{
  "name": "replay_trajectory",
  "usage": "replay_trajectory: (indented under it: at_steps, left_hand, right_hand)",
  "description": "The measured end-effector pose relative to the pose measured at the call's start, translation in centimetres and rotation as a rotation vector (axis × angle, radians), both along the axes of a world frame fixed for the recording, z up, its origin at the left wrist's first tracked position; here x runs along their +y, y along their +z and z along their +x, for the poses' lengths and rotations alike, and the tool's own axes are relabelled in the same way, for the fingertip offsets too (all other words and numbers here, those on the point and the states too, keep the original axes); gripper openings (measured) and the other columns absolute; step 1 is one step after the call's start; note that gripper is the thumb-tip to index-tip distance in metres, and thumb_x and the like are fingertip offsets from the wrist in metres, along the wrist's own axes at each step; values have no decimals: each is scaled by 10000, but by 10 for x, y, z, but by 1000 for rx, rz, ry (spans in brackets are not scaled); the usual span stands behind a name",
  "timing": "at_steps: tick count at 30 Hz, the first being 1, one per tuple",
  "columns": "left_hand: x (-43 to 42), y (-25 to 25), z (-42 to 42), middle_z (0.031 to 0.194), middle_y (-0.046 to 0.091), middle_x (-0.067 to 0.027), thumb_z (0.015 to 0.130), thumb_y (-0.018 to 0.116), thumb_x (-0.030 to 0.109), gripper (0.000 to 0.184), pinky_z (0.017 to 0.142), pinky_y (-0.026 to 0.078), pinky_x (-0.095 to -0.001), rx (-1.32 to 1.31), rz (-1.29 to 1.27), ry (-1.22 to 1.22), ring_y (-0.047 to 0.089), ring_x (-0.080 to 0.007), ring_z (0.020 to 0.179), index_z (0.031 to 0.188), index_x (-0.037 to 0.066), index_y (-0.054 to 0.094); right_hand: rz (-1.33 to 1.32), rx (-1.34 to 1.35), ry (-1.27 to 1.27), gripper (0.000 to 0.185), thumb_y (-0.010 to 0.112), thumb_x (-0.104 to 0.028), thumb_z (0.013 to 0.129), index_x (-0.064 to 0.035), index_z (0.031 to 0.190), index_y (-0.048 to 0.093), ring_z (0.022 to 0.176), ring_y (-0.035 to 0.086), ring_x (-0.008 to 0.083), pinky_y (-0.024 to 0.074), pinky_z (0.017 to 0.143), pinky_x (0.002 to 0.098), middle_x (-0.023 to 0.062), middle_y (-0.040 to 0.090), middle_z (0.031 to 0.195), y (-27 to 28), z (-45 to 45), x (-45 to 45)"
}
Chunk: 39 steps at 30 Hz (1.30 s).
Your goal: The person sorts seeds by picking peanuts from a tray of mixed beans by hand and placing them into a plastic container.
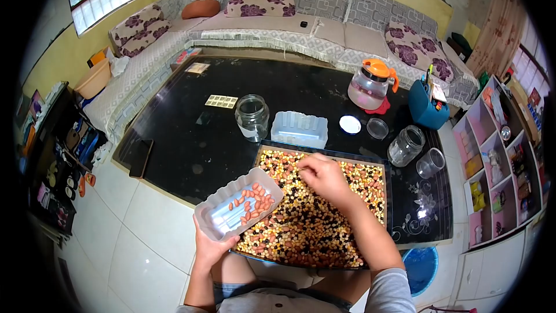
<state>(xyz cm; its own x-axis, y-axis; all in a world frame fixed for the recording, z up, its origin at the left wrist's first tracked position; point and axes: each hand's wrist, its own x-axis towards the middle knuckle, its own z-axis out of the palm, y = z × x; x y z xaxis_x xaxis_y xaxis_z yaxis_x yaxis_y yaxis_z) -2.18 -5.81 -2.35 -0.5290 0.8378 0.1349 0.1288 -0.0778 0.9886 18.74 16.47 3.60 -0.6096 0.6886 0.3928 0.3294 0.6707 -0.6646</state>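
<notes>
Right hand (324,177) bunches over mixed grain (313,226), can't tell if pinching; tub (225,219) sits at its 8 o'clock, long axis toward 2, left hand (211,248) gripping.

My see-through tub (209,220) is tilted by my tray (386,197), reddish peanuts (259,202) inside; tray's loaded with yellow-black-red mix (307,220).

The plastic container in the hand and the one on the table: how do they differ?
The held container is gripped by the left hand; the table container rests on the black table. The held container has peanuts inside; the table container shows none. Both are translucent, with wavy walls.
</notes>
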Motion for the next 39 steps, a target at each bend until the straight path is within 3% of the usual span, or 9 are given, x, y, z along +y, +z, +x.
replay_trajectory:
  at_steps: [3, 12, 14, 17, 21, 25, 28, 32, 39]
  left_hand:
    - [0, 1, 0, 1119, 444, -136, 517, 855, 141, 923, 934, 396, -359, 15, -12, -2, 481, -227, 1064, 1207, 18, 255]
    - [0, 1, 0, 1133, 440, -131, 504, 850, 120, 929, 950, 383, -361, -2, -36, 5, 471, -227, 1078, 1213, 23, 259]
    - [0, 1, -1, 1135, 440, -130, 503, 849, 117, 929, 951, 382, -361, 12, -40, 7, 471, -227, 1078, 1215, 24, 260]
    - [0, -2, -1, 1138, 440, -131, 503, 848, 117, 928, 949, 384, -361, -17, -22, 9, 473, -226, 1075, 1216, 23, 262]
    - [-1, -5, -3, 1135, 437, -131, 503, 849, 123, 928, 945, 386, -358, 26, -44, 17, 473, -224, 1070, 1215, 22, 263]
    - [-1, -3, -3, 1131, 435, -128, 505, 848, 119, 925, 941, 389, -359, 23, -36, 6, 474, -222, 1067, 1214, 21, 262]
    - [0, -2, -1, 1131, 434, -129, 508, 846, 112, 921, 939, 391, -360, 0, -25, 1, 474, -222, 1069, 1213, 21, 260]
    - [-1, -3, -2, 1130, 434, -130, 508, 843, 107, 920, 939, 392, -360, 11, -37, -4, 474, -223, 1072, 1212, 21, 258]
    - [0, -3, -3, 1130, 435, -129, 506, 841, 101, 921, 943, 388, -358, 9, -37, -5, 473, -225, 1072, 1214, 23, 257]
  right_hand:
    - [-52, -254, -189, 173, 551, -91, 785, -60, 940, 621, 911, 583, 294, 468, 826, 383, 122, 605, 959, -25, 23, 27]
    - [94, -478, -267, 136, 554, -106, 803, -31, 904, 605, 917, 565, 320, 461, 814, 412, 170, 595, 900, -67, 31, 43]
    - [75, -467, -271, 140, 595, -153, 794, -55, 891, 618, 819, 589, 323, 459, 737, 428, 135, 614, 842, -81, 32, 51]
    - [34, -540, -296, 131, 593, -152, 795, -44, 867, 615, 810, 594, 325, 465, 715, 422, 143, 622, 821, -59, 30, 42]
    - [-6, -446, -176, 182, 548, -180, 836, -39, 929, 615, 896, 588, 312, 474, 801, 398, 153, 623, 937, -11, 18, 26]
    - [-9, 26, 117, 161, 579, -153, 815, -42, 923, 623, 857, 596, 275, 477, 761, 374, 118, 627, 893, 22, -12, -7]
    - [185, 99, 322, 178, 629, -100, 763, -21, 923, 628, 815, 610, 266, 494, 708, 338, 119, 632, 863, 34, -33, -32]
    - [205, 106, 319, 215, 625, -100, 756, -34, 961, 625, 861, 602, 272, 489, 748, 358, 127, 627, 912, 35, -32, -34]
    - [51, -216, -80, 269, 577, -67, 755, -37, 1021, 608, 962, 555, 315, 445, 859, 394, 151, 597, 974, -26, 5, 32]
